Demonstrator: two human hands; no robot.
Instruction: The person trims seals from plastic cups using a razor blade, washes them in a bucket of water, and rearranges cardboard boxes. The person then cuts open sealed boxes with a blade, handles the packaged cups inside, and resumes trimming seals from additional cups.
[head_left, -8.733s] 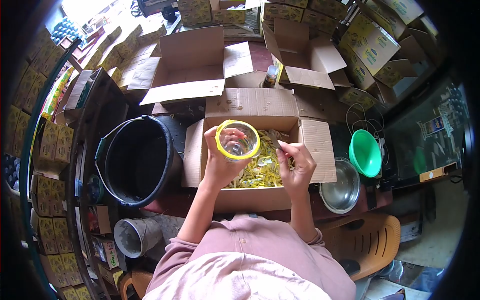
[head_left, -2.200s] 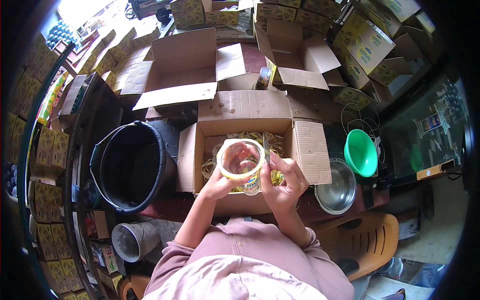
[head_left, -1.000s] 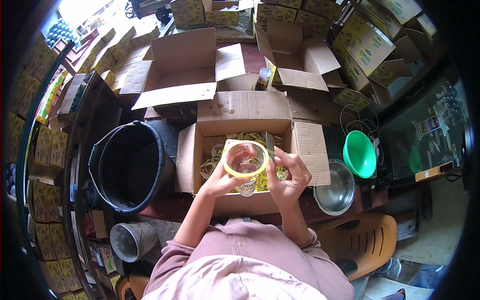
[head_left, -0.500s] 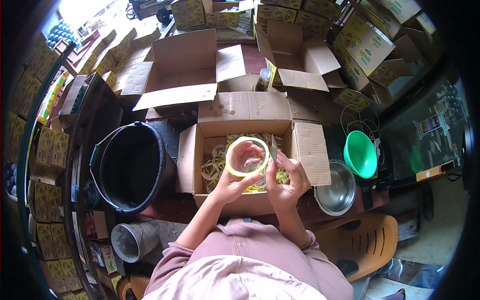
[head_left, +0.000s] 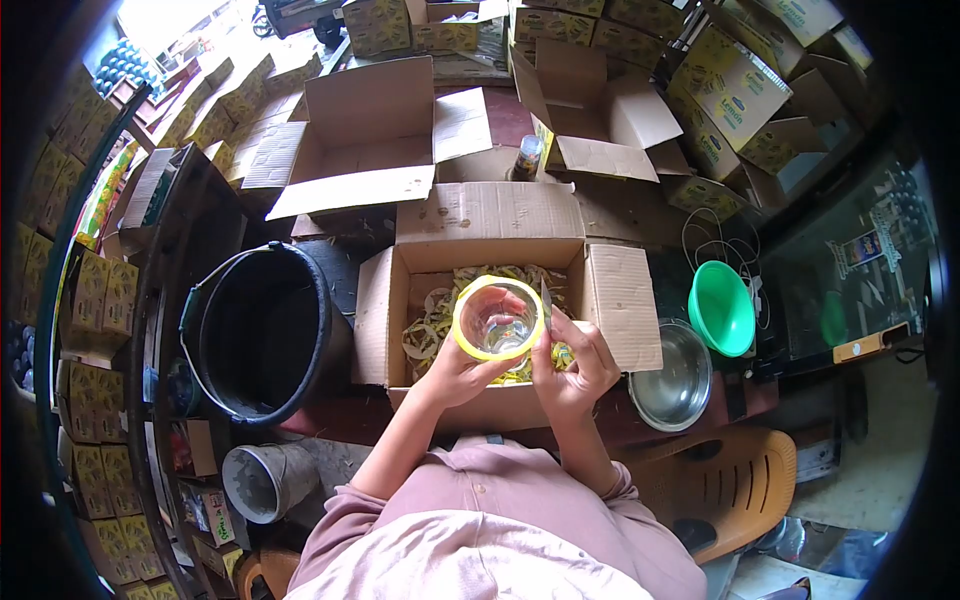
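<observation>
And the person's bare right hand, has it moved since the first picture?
Yes. Against the open brown cardboard box beneath, the right hand now appears lower, nearer the box's front wall.

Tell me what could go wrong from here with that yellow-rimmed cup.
1. The thin grey blade-like piece in the right hand is close by the rim of the clear cup; a slip might nick the left hand.
2. Mainly the left hand seems to support the cup, so it could drop into the open cardboard box below.
3. A dropped piece might be hard to spot among the yellow scraps there.
</observation>
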